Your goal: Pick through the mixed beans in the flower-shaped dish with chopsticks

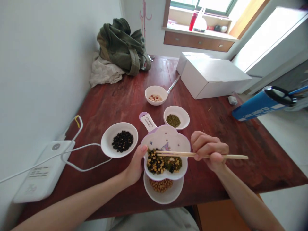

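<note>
Here we go: the flower-shaped white dish is up off the table in the left hand, with its purple-trimmed, labelled handle pointing away. Heaped in its near half is a mix of black beans, mung beans and yellow soybeans. The left hand wraps the dish's left edge, a fingertip showing at the rim, and the forearm comes in low from the lower left. The right hand is curled nearly closed around a pair of wooden chopsticks, fingers bent, forearm rising from the lower right. The tips sit right over the beans, and whether they've pinched one, I can't tell!

Room's tight below: the dish overlaps a white bowl of soybeans. Just beyond sits a white dish of mung beans, and left of the hand, a white dish of black beans. Farther up is a white bowl of pale pieces. To the right, there's open red wooden table all the way to its edge. Out past that, a white cardboard box and an olive bag hold the far end, while a white device and its cable sit by the wall.
</note>
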The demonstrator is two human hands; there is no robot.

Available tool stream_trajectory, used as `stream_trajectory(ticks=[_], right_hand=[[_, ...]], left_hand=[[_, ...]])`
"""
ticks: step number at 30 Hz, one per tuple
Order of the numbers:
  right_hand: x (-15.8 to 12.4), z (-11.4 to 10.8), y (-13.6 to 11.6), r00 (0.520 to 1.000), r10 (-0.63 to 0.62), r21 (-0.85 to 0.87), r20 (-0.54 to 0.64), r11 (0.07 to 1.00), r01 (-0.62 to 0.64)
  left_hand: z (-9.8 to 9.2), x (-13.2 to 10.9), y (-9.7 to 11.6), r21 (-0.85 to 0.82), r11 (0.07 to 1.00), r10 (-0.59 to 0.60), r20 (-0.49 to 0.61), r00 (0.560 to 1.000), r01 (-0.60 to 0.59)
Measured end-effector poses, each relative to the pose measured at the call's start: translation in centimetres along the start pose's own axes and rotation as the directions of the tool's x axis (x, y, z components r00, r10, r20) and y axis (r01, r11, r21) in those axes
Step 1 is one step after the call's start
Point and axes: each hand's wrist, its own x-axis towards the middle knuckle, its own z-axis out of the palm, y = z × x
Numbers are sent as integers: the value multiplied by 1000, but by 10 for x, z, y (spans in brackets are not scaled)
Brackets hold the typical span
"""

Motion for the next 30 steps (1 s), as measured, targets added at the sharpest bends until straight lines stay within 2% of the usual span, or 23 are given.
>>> stream_trajectory(ticks=[5,8,14,25,30], right_hand=[[9,-1,-8,993,-5,-33,119,999,9],[11,1,-9,985,-14,-95,172,995,31],[8,6,-10,986,6,-147,166,989,19],[8,-3,-7,986,64,-65,157,996,-54],[9,-8,-4,987,50,-76,150,996,-39]], left_hand=[[-3,-1,-3,59,997,59,-68,996,-55],[-5,-1,-4,65,996,61,-66,996,-56],[-3,0,-5,29,998,57,-31,998,-56],[1,1,-1,27,998,59,-4,998,-58],[-1,1,-4,20,998,62,-51,997,-61]])
